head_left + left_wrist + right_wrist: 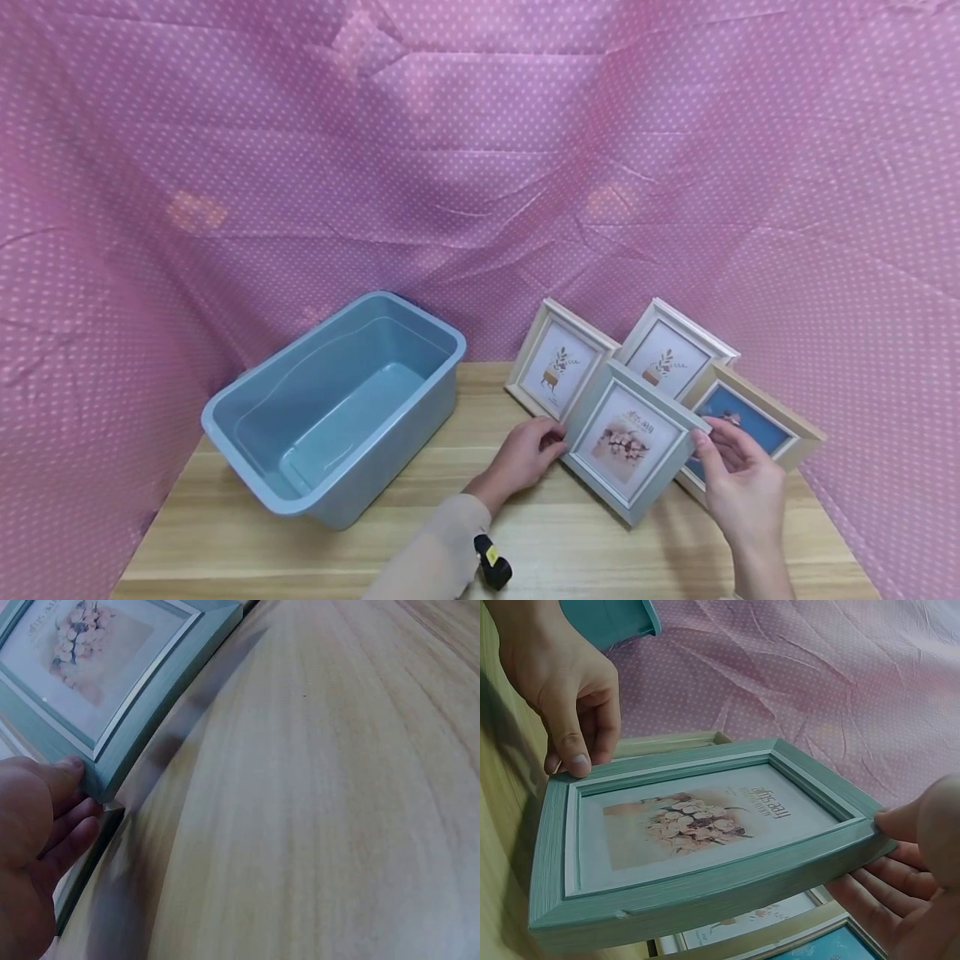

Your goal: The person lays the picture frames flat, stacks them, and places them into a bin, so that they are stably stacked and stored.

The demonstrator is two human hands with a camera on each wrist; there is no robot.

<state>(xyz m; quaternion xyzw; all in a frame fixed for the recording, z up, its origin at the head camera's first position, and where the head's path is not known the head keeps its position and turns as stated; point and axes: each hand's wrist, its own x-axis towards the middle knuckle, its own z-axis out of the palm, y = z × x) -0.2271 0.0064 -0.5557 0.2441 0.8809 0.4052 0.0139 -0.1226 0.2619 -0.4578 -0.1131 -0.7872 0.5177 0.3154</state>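
Both hands hold a pale green picture frame [628, 442] with a flower print, tilted in front of the other frames. My left hand [525, 457] pinches its left corner; the left wrist view shows the thumb on the front and the fingers behind the frame's corner [112, 769]. At the opposite corner, my right hand [746, 483] grips with the thumb on the front and fingers beneath, as the right wrist view shows. Behind stand a cream picture frame [525, 367] and a white picture frame [693, 329], and to the right a wooden picture frame [806, 425] with a blue print, partly covered.
A blue-grey plastic bin [442, 396] stands at the left of the wooden table [420, 533]; its inside shows no contents. A pink dotted cloth [480, 167] hangs behind and at both sides. A black strap [492, 562] with a yellow label lies by the left sleeve.
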